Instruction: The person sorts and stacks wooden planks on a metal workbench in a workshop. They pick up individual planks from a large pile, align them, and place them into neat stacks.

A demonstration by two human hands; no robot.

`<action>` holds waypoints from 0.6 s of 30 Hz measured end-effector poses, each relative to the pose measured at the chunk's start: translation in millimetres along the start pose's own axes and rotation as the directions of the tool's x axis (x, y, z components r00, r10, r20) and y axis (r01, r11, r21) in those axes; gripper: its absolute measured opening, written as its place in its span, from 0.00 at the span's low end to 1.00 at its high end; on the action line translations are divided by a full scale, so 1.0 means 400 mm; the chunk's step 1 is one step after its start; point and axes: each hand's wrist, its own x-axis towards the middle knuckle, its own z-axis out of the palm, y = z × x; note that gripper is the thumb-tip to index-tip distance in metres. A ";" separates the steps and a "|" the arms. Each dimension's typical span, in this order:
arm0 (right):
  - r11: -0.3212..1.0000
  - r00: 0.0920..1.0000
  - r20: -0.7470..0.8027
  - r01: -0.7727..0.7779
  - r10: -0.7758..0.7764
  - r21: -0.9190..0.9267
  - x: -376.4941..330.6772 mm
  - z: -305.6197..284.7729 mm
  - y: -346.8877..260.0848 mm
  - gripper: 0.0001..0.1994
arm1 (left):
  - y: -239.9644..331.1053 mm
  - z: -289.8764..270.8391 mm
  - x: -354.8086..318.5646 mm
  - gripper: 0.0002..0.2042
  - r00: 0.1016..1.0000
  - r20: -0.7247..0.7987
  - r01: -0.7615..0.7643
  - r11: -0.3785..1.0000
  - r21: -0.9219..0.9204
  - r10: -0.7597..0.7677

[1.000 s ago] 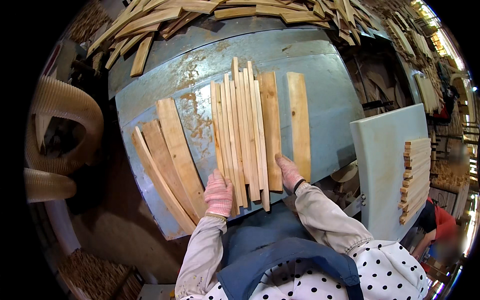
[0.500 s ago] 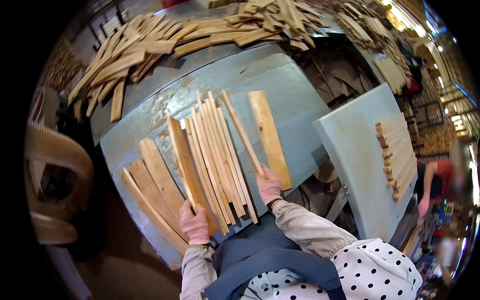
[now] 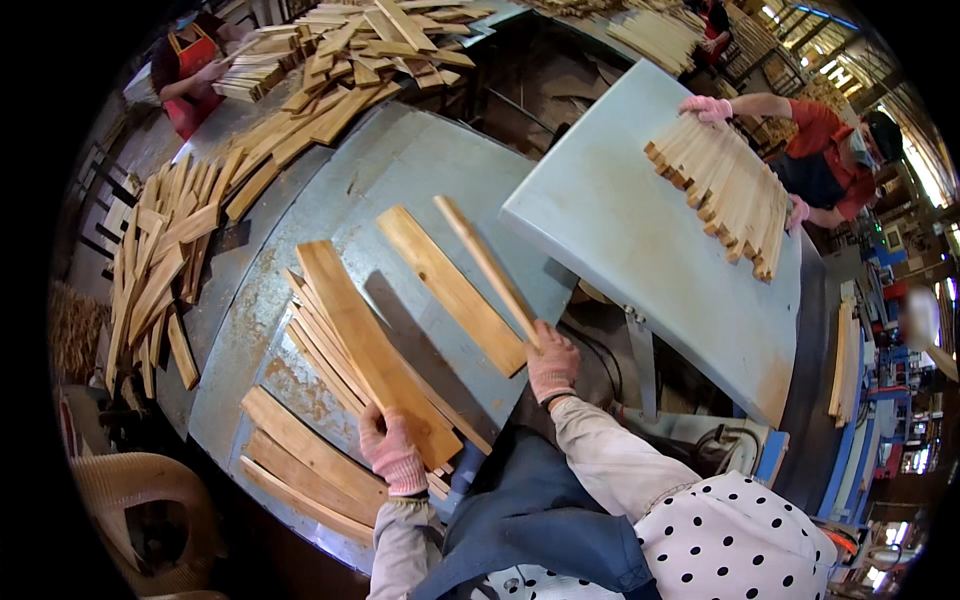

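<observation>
My left hand (image 3: 392,452), in a pink glove, grips the near end of a wide wooden board (image 3: 365,340). This board is held broad face up and slants over a row of narrow wooden strips (image 3: 315,335), hiding most of them. In my gloved right hand (image 3: 553,362) is the near end of a narrow wooden strip (image 3: 487,262), which points away from me. Between the two held pieces a flat board (image 3: 450,290) lies on the grey metal table (image 3: 255,345). Several more boards (image 3: 310,448) lie fanned out left of my left hand.
A big pile of loose boards (image 3: 270,140) covers the table's far left side. To the right stands a raised grey panel (image 3: 600,190) bearing a row of wooden pieces (image 3: 720,190), which a co-worker (image 3: 825,160) touches. Another person (image 3: 185,70) works at far left. A ribbed hose (image 3: 150,500) stands lower left.
The view has turned to the right. My left hand's board has swung over the row of strips. The strip in my right hand has passed to the right side of the lying board.
</observation>
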 end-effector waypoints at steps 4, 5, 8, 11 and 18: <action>0.990 0.985 0.091 -0.143 0.144 -0.012 0.014 -0.010 0.084 0.26 | 0.012 0.062 0.015 0.16 0.998 0.051 -0.041 0.997 0.070 0.038; 0.989 0.982 0.115 -0.148 0.150 -0.030 0.028 -0.011 0.101 0.25 | 0.012 0.085 0.019 0.15 0.998 0.065 -0.015 0.999 0.029 0.013; 0.989 0.983 0.116 -0.133 0.139 -0.060 0.025 -0.011 0.115 0.26 | 0.028 0.138 0.017 0.13 0.990 0.099 0.103 0.992 -0.072 -0.096; 0.990 0.960 0.242 -0.125 0.138 -0.065 0.032 -0.018 0.091 0.30 | 0.025 0.151 0.019 0.13 0.981 0.133 0.149 0.988 -0.034 -0.143; 0.983 0.954 0.281 -0.059 0.108 -0.176 0.032 0.008 0.119 0.52 | 0.009 0.129 0.036 0.15 0.967 0.207 0.129 0.988 0.089 -0.145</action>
